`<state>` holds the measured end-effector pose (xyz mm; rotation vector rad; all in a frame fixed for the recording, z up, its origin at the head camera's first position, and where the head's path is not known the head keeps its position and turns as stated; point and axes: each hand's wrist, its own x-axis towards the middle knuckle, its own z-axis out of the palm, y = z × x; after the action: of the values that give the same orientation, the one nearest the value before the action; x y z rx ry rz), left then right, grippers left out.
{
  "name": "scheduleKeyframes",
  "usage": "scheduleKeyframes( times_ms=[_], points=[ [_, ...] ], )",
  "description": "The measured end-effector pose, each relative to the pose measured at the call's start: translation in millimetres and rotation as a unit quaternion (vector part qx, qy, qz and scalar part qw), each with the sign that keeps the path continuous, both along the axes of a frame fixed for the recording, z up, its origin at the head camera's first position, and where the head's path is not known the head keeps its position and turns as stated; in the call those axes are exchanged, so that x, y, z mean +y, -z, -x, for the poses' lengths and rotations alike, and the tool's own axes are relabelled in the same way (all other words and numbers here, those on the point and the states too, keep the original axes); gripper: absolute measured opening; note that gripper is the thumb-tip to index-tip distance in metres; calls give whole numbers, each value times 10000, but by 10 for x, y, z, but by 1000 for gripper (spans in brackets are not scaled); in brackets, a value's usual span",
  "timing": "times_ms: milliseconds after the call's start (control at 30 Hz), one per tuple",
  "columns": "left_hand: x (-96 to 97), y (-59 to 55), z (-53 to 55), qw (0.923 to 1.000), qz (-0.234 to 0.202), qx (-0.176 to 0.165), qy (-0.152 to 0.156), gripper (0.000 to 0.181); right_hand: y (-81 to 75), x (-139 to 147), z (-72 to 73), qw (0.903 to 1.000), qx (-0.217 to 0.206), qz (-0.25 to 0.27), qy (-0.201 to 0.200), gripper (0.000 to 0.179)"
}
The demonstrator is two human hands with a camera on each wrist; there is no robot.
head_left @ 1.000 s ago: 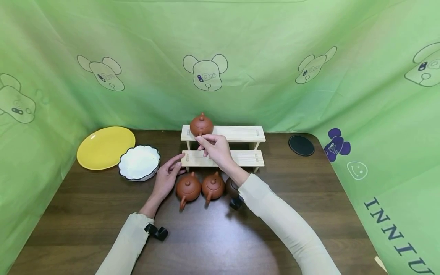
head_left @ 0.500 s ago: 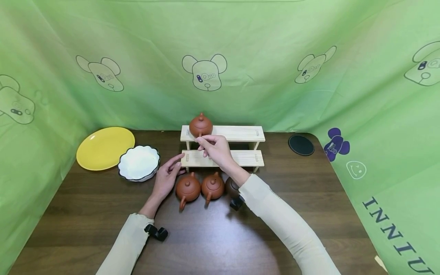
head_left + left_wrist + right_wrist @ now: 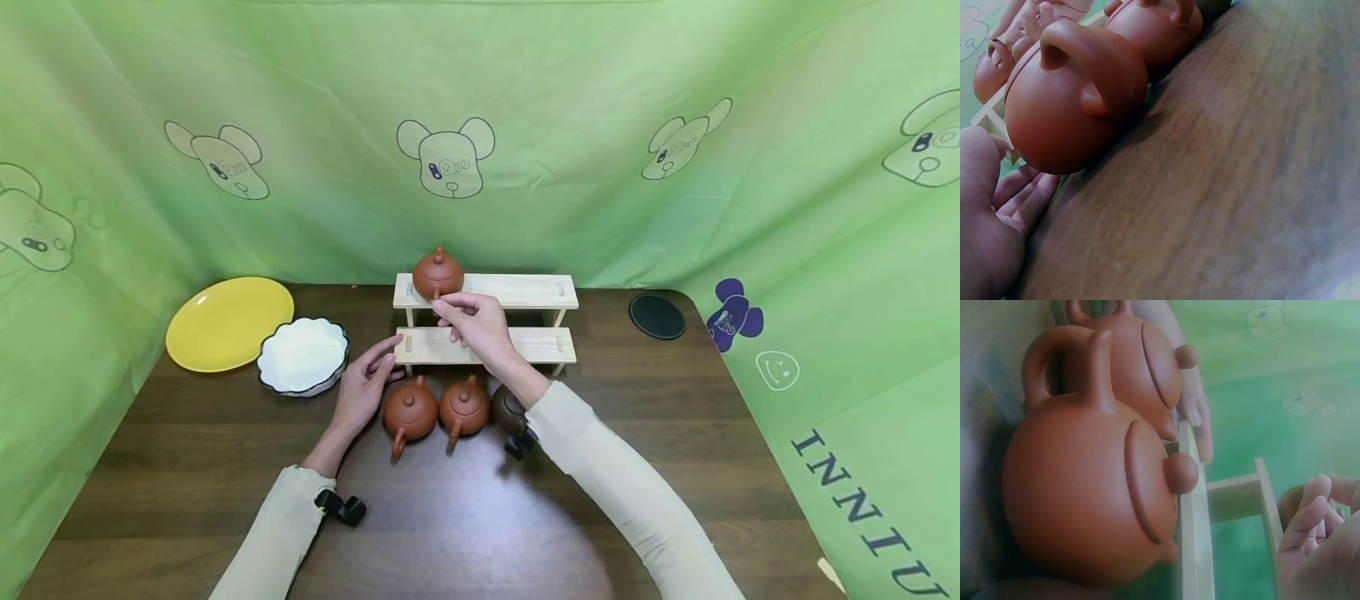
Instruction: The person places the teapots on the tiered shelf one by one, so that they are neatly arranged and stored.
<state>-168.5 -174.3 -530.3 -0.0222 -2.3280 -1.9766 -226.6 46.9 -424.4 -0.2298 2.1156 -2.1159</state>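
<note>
A reddish-brown clay teapot (image 3: 438, 273) stands on the left end of the upper wooden shelf (image 3: 517, 289). My right hand (image 3: 480, 329) pinches at its handle with thumb and fingertips; the exact contact is small in view. My left hand (image 3: 362, 390), fingers extended and relaxed, touches the left end of the lower wooden shelf (image 3: 465, 346). Two more clay teapots, one left (image 3: 410, 410) and one in the middle (image 3: 464, 407), sit on the table before the shelves. A dark brown teapot (image 3: 508, 410) beside them is partly hidden by my right wrist.
At the left lie a yellow oval plate (image 3: 225, 325) and a white scalloped bowl (image 3: 303, 357). A black round coaster (image 3: 657, 317) lies at the far right. Green printed cloth (image 3: 585, 167) hangs behind the wooden table (image 3: 637, 475) and along its sides.
Over the last half second my right hand has shifted slightly right at the upper teapot's handle. The left hand and the teapots stay in place.
</note>
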Motion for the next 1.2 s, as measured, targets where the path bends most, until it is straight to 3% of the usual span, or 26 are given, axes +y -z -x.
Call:
scheduleKeyframes(
  times_ms=[633,1200],
  points=[
    [2,-4,-4,10000,-26,-19,-13,38,-20,203,-135,9994,-174,267,121,24],
    [-14,0,-4,9998,198,0,19,39,15,475,-480,9991,-58,411,126,23]
  ],
)
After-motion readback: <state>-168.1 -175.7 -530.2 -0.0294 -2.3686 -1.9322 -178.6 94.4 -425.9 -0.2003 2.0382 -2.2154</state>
